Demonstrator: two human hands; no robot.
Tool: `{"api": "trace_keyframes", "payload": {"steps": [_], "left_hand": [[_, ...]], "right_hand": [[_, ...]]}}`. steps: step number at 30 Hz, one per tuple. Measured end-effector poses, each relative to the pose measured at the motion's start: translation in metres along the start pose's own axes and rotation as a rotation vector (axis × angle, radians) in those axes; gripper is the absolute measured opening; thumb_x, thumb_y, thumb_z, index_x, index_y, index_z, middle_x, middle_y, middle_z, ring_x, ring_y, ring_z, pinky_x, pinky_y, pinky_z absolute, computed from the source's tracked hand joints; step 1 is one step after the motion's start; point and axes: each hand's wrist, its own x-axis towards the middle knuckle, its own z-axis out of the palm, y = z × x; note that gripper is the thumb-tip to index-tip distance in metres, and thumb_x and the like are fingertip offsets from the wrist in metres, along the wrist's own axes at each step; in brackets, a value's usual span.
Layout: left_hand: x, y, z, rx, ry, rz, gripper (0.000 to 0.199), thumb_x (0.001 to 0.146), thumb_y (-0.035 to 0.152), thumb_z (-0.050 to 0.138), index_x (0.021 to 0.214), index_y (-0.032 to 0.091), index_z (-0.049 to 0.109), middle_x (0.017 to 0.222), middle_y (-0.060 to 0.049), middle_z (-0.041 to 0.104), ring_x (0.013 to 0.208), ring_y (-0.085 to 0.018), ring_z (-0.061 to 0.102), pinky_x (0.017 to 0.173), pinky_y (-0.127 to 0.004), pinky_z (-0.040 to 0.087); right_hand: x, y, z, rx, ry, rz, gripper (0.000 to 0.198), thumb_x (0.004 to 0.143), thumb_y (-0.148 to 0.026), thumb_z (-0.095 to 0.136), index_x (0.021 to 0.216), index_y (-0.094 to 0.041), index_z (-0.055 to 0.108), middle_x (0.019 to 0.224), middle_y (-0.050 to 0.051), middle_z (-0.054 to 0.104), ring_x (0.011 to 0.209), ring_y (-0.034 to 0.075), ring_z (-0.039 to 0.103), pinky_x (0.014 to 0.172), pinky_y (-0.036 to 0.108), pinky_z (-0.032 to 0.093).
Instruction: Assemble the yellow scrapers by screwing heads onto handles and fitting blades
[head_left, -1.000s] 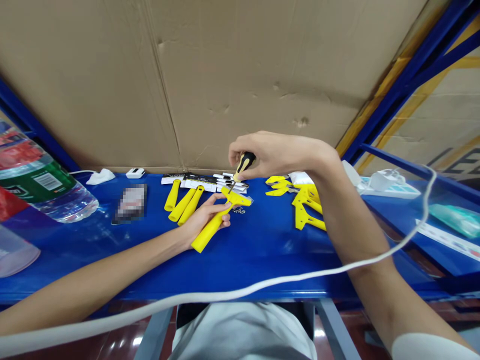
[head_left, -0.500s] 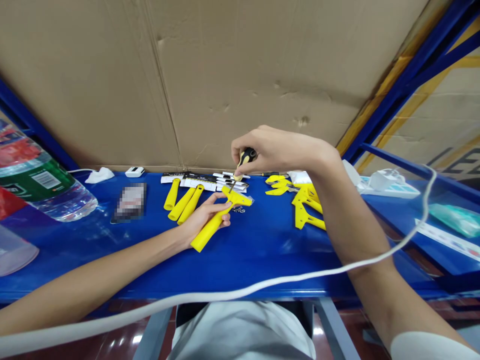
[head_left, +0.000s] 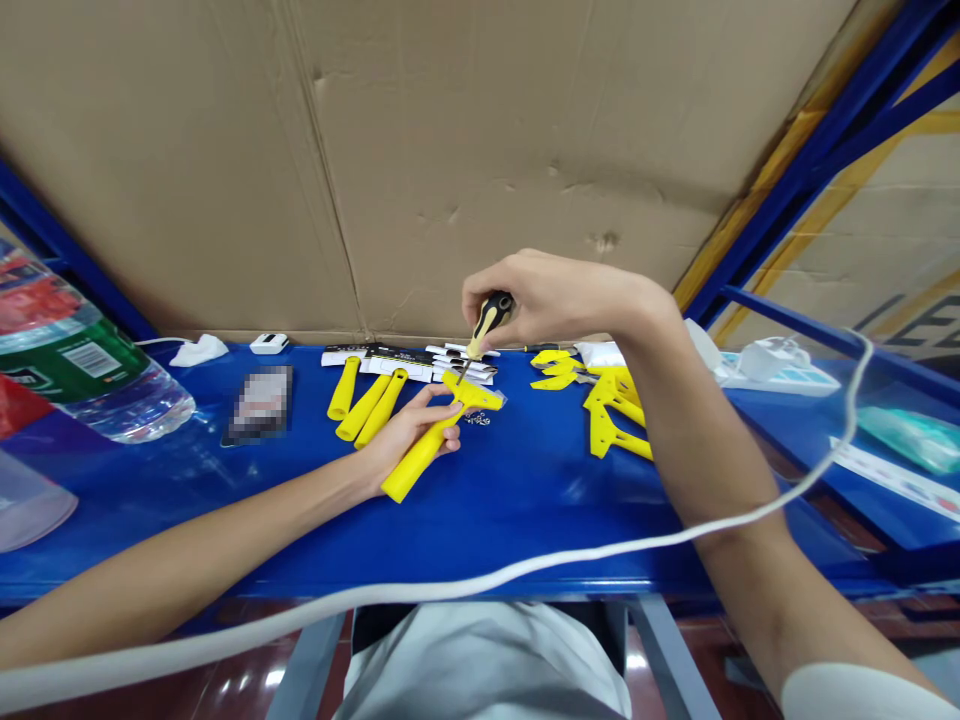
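My left hand [head_left: 397, 438] is closed around the handle of a yellow plastic scraper [head_left: 417, 466], holding it slanted above the table with its T-shaped head pointing away from me. My right hand [head_left: 536, 295] grips a black and cream screwdriver [head_left: 490, 322] from above, its shaft tilted down to the scraper's head; the exact contact at the tip is too small to make out. Small screws [head_left: 478, 418] lie on the table just beyond my left fingers. Several yellow handles [head_left: 381, 410] rest left of that hand, and yellow scraper heads [head_left: 604, 420] are piled near my right forearm.
Folded printed cards [head_left: 397, 362] lie along the back of the blue table [head_left: 525, 520], against a cardboard wall [head_left: 450, 150]. A phone-like item [head_left: 259, 405], blurred out, and a large bottle [head_left: 90, 350] stand left. A white cable [head_left: 540, 562] crosses in front; a power strip [head_left: 787, 375] is right.
The screwdriver's handle has turned slightly in my right fingers. Both hands and the scraper have stayed nearly in place.
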Motion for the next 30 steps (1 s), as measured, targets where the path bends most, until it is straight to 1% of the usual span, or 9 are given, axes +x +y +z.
{"api": "trace_keyframes", "payload": {"steps": [4, 10, 13, 17, 22, 25, 30], "left_hand": [[-0.0004, 0.0010, 0.0016, -0.004, 0.012, -0.009, 0.042, 0.086, 0.013, 0.088, 0.116, 0.022, 0.060, 0.120, -0.014, 0.076, 0.060, -0.007, 0.061, 0.059, -0.023, 0.052], [-0.0005, 0.0019, 0.0028, -0.013, 0.018, -0.015, 0.041, 0.086, 0.012, 0.088, 0.116, 0.021, 0.060, 0.120, -0.015, 0.076, 0.060, -0.007, 0.060, 0.059, -0.022, 0.051], [-0.0004, 0.0019, 0.0023, -0.017, 0.018, -0.019, 0.041, 0.087, 0.013, 0.088, 0.116, 0.021, 0.060, 0.121, -0.016, 0.076, 0.060, -0.007, 0.061, 0.059, -0.022, 0.051], [0.0000, 0.0013, 0.0020, -0.020, 0.020, -0.021, 0.042, 0.087, 0.012, 0.087, 0.117, 0.021, 0.059, 0.120, -0.015, 0.076, 0.060, -0.007, 0.060, 0.059, -0.022, 0.050], [0.0009, 0.0006, 0.0019, -0.011, 0.021, -0.007, 0.043, 0.085, 0.013, 0.089, 0.115, 0.022, 0.059, 0.111, -0.010, 0.074, 0.059, -0.007, 0.059, 0.057, -0.021, 0.048], [0.0008, 0.0007, 0.0017, -0.010, 0.016, -0.006, 0.044, 0.085, 0.013, 0.090, 0.115, 0.022, 0.060, 0.110, -0.009, 0.075, 0.059, -0.006, 0.058, 0.057, -0.022, 0.049], [0.0011, -0.0010, 0.0005, 0.010, 0.013, 0.023, 0.045, 0.084, 0.016, 0.091, 0.116, 0.022, 0.059, 0.112, -0.010, 0.075, 0.058, -0.006, 0.058, 0.058, -0.023, 0.049]], "right_hand": [[0.0015, 0.0018, 0.0009, -0.027, 0.028, -0.009, 0.024, 0.091, -0.046, 0.082, 0.100, -0.023, 0.079, 0.100, 0.005, 0.079, 0.094, 0.024, 0.066, 0.081, 0.035, 0.041], [0.0025, 0.0049, 0.0014, -0.036, 0.018, 0.026, 0.031, 0.091, -0.056, 0.083, 0.097, -0.025, 0.080, 0.097, 0.006, 0.078, 0.097, 0.026, 0.065, 0.081, 0.037, 0.042], [0.0032, 0.0066, 0.0020, -0.040, 0.014, 0.037, 0.034, 0.091, -0.058, 0.083, 0.095, -0.025, 0.079, 0.098, 0.006, 0.077, 0.097, 0.026, 0.064, 0.082, 0.037, 0.042], [0.0033, 0.0054, 0.0029, -0.043, 0.006, 0.052, 0.034, 0.092, -0.057, 0.083, 0.094, -0.023, 0.078, 0.097, 0.006, 0.076, 0.098, 0.026, 0.064, 0.082, 0.036, 0.041], [0.0027, 0.0021, 0.0043, -0.094, 0.030, 0.046, 0.034, 0.096, -0.054, 0.081, 0.093, -0.020, 0.079, 0.094, 0.006, 0.075, 0.098, 0.024, 0.064, 0.088, 0.035, 0.042], [0.0030, 0.0021, 0.0050, -0.116, 0.042, 0.042, 0.033, 0.097, -0.051, 0.081, 0.092, -0.019, 0.079, 0.089, 0.005, 0.074, 0.097, 0.024, 0.065, 0.088, 0.035, 0.043], [0.0007, 0.0049, 0.0031, -0.109, 0.057, 0.058, 0.033, 0.094, -0.052, 0.084, 0.090, -0.019, 0.080, 0.087, 0.005, 0.074, 0.097, 0.024, 0.066, 0.086, 0.035, 0.044]]}}
